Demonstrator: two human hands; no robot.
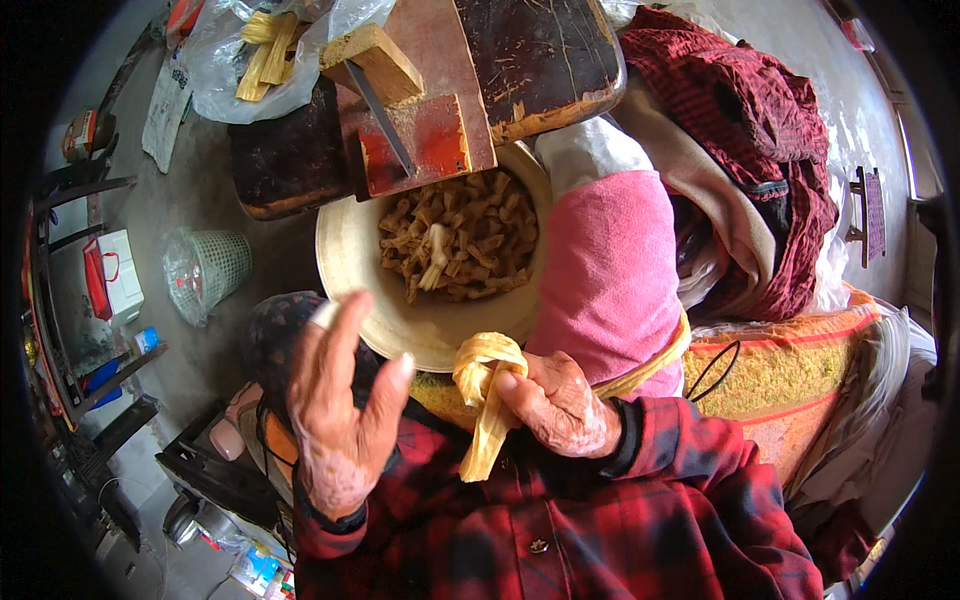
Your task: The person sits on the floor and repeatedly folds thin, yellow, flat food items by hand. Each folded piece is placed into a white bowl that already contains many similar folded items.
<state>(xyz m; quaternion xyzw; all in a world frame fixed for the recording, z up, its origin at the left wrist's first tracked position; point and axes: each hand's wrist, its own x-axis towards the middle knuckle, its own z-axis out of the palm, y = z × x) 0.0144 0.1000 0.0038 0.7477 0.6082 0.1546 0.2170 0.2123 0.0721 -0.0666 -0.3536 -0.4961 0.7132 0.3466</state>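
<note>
My right hand (559, 405) pinches a pale yellow, pliable strip (476, 450), possibly dried bean curd skin. The strip is looped near the fingertips, with one end hanging down; a yellow length also shows beyond the hand, across a pink cloth (611, 262) over the knee. To the left, my left hand (341, 405) is raised with fingers apart, holding nothing, its fingertips near the rim of a metal basin (337, 300). Inside the basin lies a heap of small brownish knotted pieces (465, 240), one paler piece (436, 255) on top.
Above the basin, a worn dark bench (547, 60) carries a board with a wooden block (382, 64) and an upright-set metal blade (379, 116). A plastic bag (217, 82) holds more yellow strips (266, 56). A mesh basket (217, 262) lies left; checked cloth (735, 97) is piled right.
</note>
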